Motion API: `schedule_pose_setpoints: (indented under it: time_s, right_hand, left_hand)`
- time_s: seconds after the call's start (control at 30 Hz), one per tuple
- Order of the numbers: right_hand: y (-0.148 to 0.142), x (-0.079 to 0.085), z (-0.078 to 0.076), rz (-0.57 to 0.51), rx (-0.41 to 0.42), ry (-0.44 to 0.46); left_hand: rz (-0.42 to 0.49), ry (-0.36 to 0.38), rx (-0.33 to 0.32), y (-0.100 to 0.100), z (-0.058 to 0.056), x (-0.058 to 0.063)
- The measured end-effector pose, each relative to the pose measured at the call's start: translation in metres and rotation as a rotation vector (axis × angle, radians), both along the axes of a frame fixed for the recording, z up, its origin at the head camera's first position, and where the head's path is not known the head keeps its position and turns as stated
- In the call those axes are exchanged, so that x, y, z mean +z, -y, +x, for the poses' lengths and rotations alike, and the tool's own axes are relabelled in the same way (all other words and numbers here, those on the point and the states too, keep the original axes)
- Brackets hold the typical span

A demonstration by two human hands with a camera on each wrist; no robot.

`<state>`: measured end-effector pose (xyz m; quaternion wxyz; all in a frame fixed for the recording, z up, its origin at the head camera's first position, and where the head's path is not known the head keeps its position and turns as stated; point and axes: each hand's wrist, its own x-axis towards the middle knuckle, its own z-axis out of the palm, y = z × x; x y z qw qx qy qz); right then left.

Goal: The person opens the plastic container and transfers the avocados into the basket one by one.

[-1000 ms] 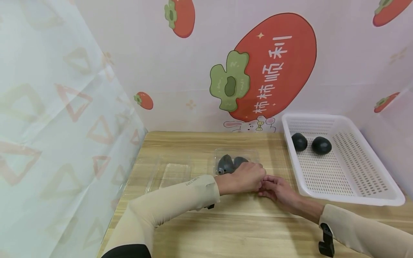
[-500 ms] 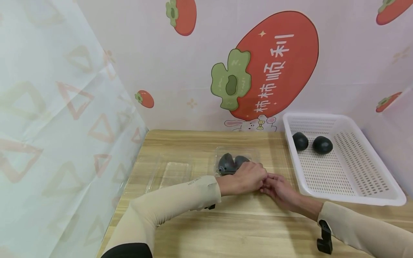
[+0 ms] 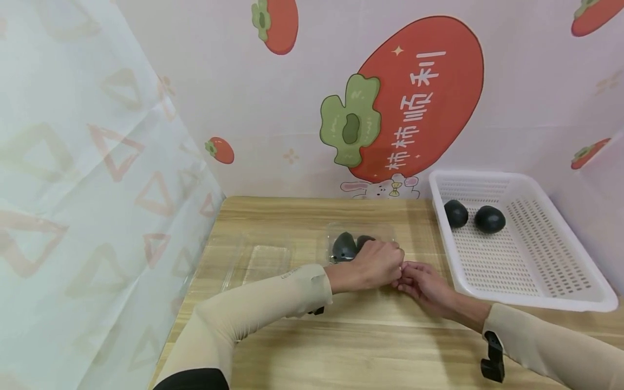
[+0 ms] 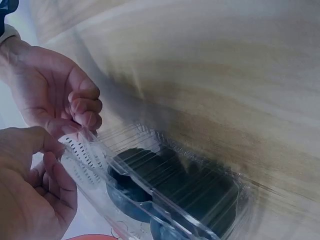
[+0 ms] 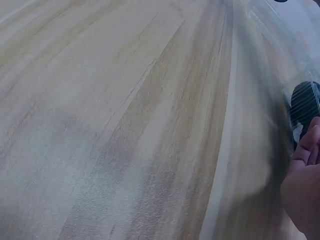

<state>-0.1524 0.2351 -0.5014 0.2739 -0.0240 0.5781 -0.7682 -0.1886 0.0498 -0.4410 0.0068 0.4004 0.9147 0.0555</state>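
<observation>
A clear plastic clamshell box (image 3: 385,232) holding dark avocados (image 3: 344,246) rests on the wooden table, partly behind my left hand (image 3: 372,265). In the left wrist view, the ribbed lid lies over the avocados (image 4: 195,192). My left hand (image 4: 30,195) pinches the box's near right corner between thumb and finger. Right beside it, the fingertips of my right hand (image 3: 426,290) pinch the same corner edge, fingers curled. The right wrist view catches only part of my right hand (image 5: 305,185) at its right edge, near the box.
A white perforated basket (image 3: 531,271) stands at the right with two dark avocados (image 3: 489,219) inside. Another clear plastic box (image 3: 265,257) lies open on the left of the table, partly behind the left forearm. A printed backdrop rises behind the table.
Both hands stay at the box's corner. My left hand has shifted slightly upward and covers more of one avocado.
</observation>
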Motion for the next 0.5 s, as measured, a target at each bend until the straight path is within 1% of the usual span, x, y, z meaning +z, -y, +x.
schedule_pose_setpoints:
  time_s: [0.13, 0.27, 0.5]
  right_hand:
    - [-0.0005, 0.0034, -0.0007, 0.016, 0.023, 0.009]
    - [-0.0004, 0.0056, -0.0015, 0.028, 0.054, 0.000]
    - [-0.0001, 0.0070, -0.0028, 0.070, 0.097, -0.057]
  left_hand:
    - [-0.006, -0.003, -0.006, 0.0021, -0.0008, 0.0009]
    - [-0.010, -0.003, -0.011, 0.0040, -0.0007, -0.0001]
    - [-0.011, -0.020, -0.028, 0.0069, 0.0022, 0.0000]
